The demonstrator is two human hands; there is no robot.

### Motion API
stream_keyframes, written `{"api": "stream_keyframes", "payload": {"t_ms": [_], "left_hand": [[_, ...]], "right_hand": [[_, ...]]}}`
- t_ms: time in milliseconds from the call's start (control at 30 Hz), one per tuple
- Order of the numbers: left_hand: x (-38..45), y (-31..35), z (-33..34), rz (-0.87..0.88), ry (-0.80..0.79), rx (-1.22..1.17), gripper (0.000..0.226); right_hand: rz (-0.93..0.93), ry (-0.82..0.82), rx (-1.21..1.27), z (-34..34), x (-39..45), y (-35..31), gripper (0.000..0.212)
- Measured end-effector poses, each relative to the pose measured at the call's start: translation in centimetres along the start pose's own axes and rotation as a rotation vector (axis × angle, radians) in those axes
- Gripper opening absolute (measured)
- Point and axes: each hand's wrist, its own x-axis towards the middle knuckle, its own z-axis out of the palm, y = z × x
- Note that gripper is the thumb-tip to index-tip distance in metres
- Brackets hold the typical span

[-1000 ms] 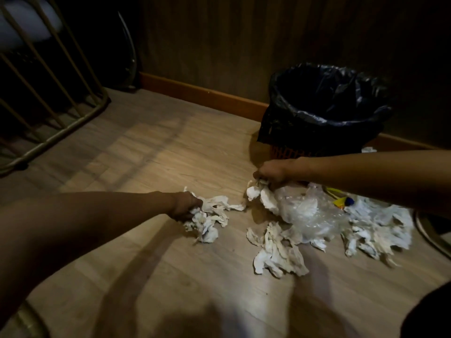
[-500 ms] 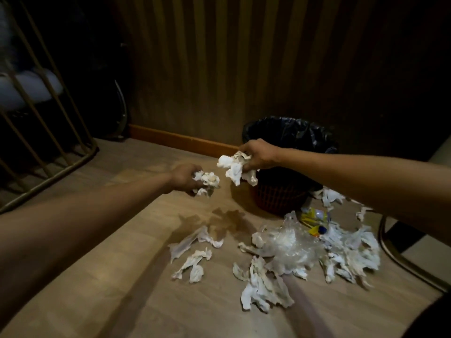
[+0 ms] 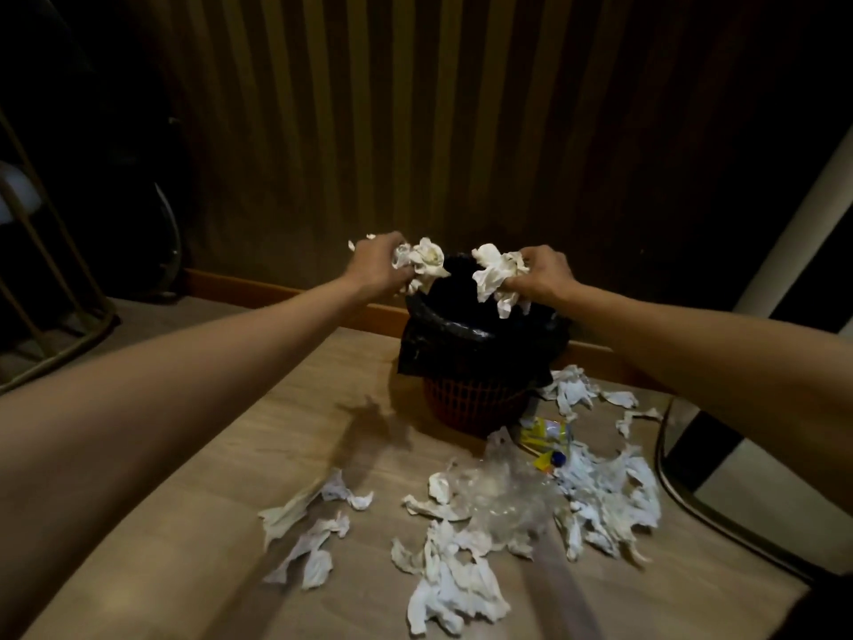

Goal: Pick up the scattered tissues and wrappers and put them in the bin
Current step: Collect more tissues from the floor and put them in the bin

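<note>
A bin [image 3: 475,399] with a black liner and a red mesh wall stands on the wooden floor by the wall. My left hand [image 3: 376,265] grips a crumpled wad of white tissues [image 3: 424,261] above the bin's left rim. My right hand [image 3: 540,272] holds another bunch of white tissues [image 3: 496,272] over the bin's opening. Several white tissues [image 3: 450,579] lie scattered on the floor in front of the bin, with a clear plastic wrapper [image 3: 507,496] among them and a yellow wrapper [image 3: 547,434] near the bin's base.
A striped wall with a wooden skirting board [image 3: 258,288] runs behind the bin. A metal rack [image 3: 51,251] stands at the left. A curved metal chair leg [image 3: 669,468] sits at the right, close to more tissues [image 3: 572,390].
Both hands have lifted from the floor with tissues and moved up over the bin. A few tissue pieces were left on the floor at the left.
</note>
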Motion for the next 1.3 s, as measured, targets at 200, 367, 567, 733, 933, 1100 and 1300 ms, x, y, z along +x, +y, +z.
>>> {"api": "stream_keyframes", "payload": {"t_ms": [200, 367, 567, 733, 933, 1100, 1300], "left_hand": [[3.0, 1.6, 4.6, -0.003, -0.043, -0.031, 0.039], [3.7, 3.5, 8.7, -0.075, -0.04, -0.099, 0.046], [4.1, 4.5, 11.2, -0.019, -0.083, 0.01, 0.039], [5.9, 1.1, 12.8, -0.085, -0.102, 0.118, 0.053], [3.5, 2.1, 10.8, 0.013, -0.034, -0.013, 0.044], [2.5, 1.2, 8.8, 0.045, -0.014, -0.063, 0.05], [-1.1, -1.5, 5.7, 0.039, -0.048, 0.027, 0.042]], "right_hand": [[0.117, 0.019, 0.021, -0.8, 1.0, 3.2, 0.033], [0.177, 0.044, 0.174, 0.1, 1.6, 4.4, 0.026], [0.149, 0.121, 0.137, 1.5, 2.3, 4.5, 0.016], [0.144, 0.161, 0.099, 2.1, 3.0, 4.8, 0.02], [0.145, 0.077, 0.078, 2.8, 3.4, 4.2, 0.068], [0.105, -0.034, 0.083, 2.5, 3.2, 3.2, 0.082], [0.001, -0.098, -0.006, 3.6, 0.6, 2.5, 0.076]]}}
